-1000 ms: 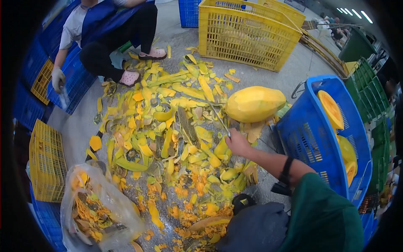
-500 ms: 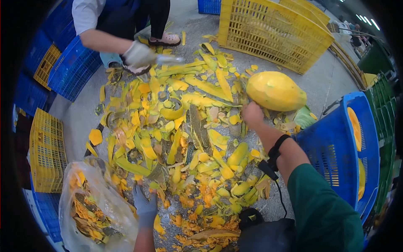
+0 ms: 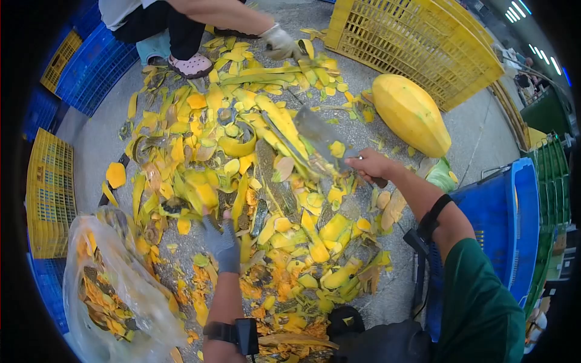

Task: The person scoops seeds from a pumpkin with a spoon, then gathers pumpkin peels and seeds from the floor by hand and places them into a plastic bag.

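My right hand (image 3: pixel 370 167) is bare and wrapped round the handle of a broad-bladed knife (image 3: pixel 318 138), its blade blurred low over the peelings. Flat yellow-green peelings (image 3: pixel 284 127) lie along and beneath the blade. My left hand (image 3: pixel 221 241), in a grey glove with bare fingertips, reaches down into the heap with finger and thumb apart. Its fingertips are right at a yellow peel chunk (image 3: pixel 203 192). Right of the heap, a large peeled yellow squash (image 3: pixel 411 115) rests on the floor beyond my right hand.
A clear plastic bag (image 3: pixel 118 284) of scraps stands at lower left. Yellow crates (image 3: pixel 51 193) and blue crates (image 3: pixel 100 75) line the left. Another yellow crate (image 3: pixel 417 45) is at the back, a blue crate (image 3: pixel 493 224) at my right. Opposite, a co-worker's gloved hand (image 3: pixel 281 43) reaches over the peelings.
My left hand has moved forward into the peelings. The knife has come into clear view in my right hand, now apart from the squash. The co-worker's hand has shifted right.
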Motion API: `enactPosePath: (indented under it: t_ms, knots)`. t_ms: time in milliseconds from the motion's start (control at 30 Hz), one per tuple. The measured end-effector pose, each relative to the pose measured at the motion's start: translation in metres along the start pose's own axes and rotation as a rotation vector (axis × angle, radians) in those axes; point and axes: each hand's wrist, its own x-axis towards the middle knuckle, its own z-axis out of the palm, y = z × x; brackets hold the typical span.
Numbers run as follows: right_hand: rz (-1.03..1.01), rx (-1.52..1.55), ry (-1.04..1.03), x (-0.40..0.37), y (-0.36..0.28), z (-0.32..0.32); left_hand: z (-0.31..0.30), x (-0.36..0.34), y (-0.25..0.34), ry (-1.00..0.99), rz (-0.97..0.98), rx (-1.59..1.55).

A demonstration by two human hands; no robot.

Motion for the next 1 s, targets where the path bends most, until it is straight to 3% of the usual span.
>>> enactPosePath:
  t_ms: [67,167,233,300,367,467,567,633,700,767,800,867,900,933,1000]
  knots:
    - [0.0,-0.097,-0.048,-0.015,-0.022,0.021,0.022,-0.008,0.017,0.023,-0.016,-0.017]
    - [-0.024,-0.203,-0.137,-0.004,-0.001,0.049,0.039,-0.024,0.027,0.02,-0.084,-0.111]
    - [0.024,-0.204,-0.136,-0.046,-0.03,0.077,0.046,-0.034,0.021,0.011,0.041,0.241]
    - [-0.13,-0.359,-0.186,-0.057,-0.016,0.098,0.044,-0.047,0.03,0.009,0.039,0.3]
    - [-0.269,-0.513,-0.19,-0.078,-0.008,0.115,0.034,-0.071,0.058,-0.011,-0.13,-0.16]
    - [-0.264,-0.634,-0.248,-0.119,-0.004,0.134,0.022,-0.101,0.057,-0.04,-0.15,-0.244]
    - [-0.286,-0.705,-0.095,-0.132,0.005,0.106,0.006,-0.113,0.028,-0.016,-0.19,-0.307]
    - [-0.289,-0.756,-0.057,-0.124,0.019,0.062,-0.016,-0.102,0.01,0.147,-0.04,-0.148]
    - [-0.026,-0.232,-0.155,-0.119,0.039,0.027,-0.039,-0.074,-0.002,0.241,0.008,-0.12]
    - [-0.039,-0.567,-0.257,-0.103,0.058,-0.015,-0.069,-0.043,-0.001,0.267,0.071,0.131]
    - [-0.043,-0.575,-0.268,-0.096,0.048,-0.016,-0.084,-0.027,-0.001,0.256,0.085,0.296]
    - [0.159,-1.282,-0.03,-0.094,0.018,-0.02,-0.1,0.008,-0.012,0.247,0.049,0.44]
    - [0.124,-1.28,0.14,-0.091,-0.017,-0.007,-0.105,0.023,-0.02,0.221,0.025,0.577]
    - [-0.077,-1.042,0.244,-0.09,-0.048,0.01,-0.115,0.04,-0.035,0.214,0.021,0.573]
    - [-0.564,-0.607,0.329,-0.053,-0.053,0.061,-0.125,0.071,-0.043,-0.054,0.254,0.727]
